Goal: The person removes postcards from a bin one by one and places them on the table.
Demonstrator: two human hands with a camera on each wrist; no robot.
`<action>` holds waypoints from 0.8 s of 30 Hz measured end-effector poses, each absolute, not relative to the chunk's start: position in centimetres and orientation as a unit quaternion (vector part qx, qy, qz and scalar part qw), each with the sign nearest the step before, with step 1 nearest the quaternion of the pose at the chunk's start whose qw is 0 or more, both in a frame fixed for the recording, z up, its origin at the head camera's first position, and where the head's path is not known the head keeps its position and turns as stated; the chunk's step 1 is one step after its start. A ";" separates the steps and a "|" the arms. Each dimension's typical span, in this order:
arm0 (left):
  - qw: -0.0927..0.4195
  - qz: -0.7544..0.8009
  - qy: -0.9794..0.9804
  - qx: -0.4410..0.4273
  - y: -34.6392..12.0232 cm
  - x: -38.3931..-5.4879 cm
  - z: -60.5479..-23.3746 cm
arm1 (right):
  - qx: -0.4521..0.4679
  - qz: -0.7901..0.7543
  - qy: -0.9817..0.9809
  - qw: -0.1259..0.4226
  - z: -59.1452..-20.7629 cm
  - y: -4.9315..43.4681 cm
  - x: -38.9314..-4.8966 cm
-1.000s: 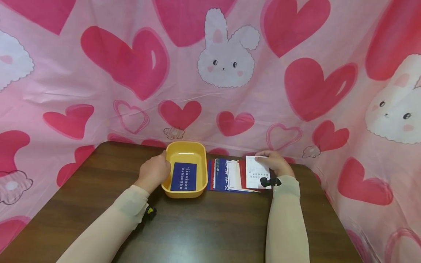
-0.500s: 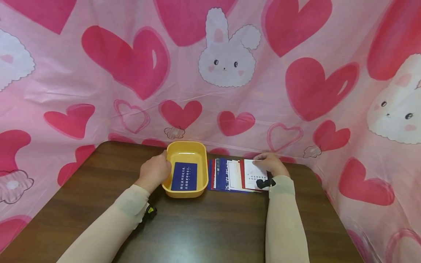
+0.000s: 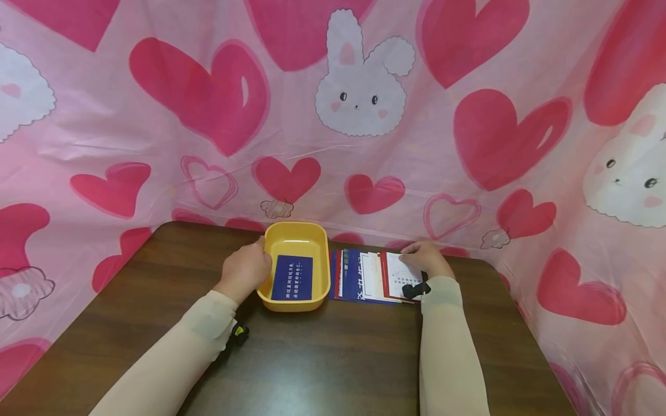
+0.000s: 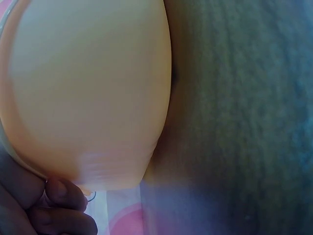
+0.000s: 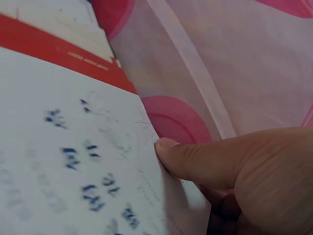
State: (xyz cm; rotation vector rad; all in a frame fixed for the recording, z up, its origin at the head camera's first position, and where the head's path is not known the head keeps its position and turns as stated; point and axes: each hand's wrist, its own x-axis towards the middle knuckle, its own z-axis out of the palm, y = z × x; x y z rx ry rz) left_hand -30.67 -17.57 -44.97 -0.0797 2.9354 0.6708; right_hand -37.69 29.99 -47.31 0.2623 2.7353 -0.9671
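Note:
My left hand (image 3: 243, 270) grips the left rim of a yellow plastic tray (image 3: 296, 238); its curled fingers (image 4: 63, 223) show below the tray's wall (image 4: 88, 98) in the left wrist view. Flat inside the tray lies a dark blue card (image 3: 292, 278) with white writing. To the right, my right hand (image 3: 430, 261) pinches a white printed card (image 3: 398, 271) by its far right corner, thumb (image 5: 195, 159) on top. That white card overlaps a red-edged card (image 5: 78, 58) at the right end of a fanned row of overlapping cards (image 3: 354, 283), blue, white and red.
The brown wooden table (image 3: 322, 352) stretches in front of the tray and cards. A pink cloth (image 3: 302, 133) with hearts and rabbits hangs close behind the table's far edge and along both sides.
My right hand has moved left with the white card, bringing it down over the right end of the card row. The left hand and tray stay in place.

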 end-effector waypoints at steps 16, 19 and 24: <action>0.063 0.227 0.972 -0.023 -17.6 -30.7 -44.8 | 0.101 -0.313 0.939 0.102 -47.6 29.6 -38.0; 0.063 0.229 0.971 -0.023 -17.6 -30.6 -44.9 | 0.091 -0.320 0.938 0.098 -47.4 29.7 -37.8; 0.064 0.229 0.971 -0.022 -17.6 -30.7 -44.9 | 0.083 -0.321 0.940 0.082 -46.6 29.9 -37.6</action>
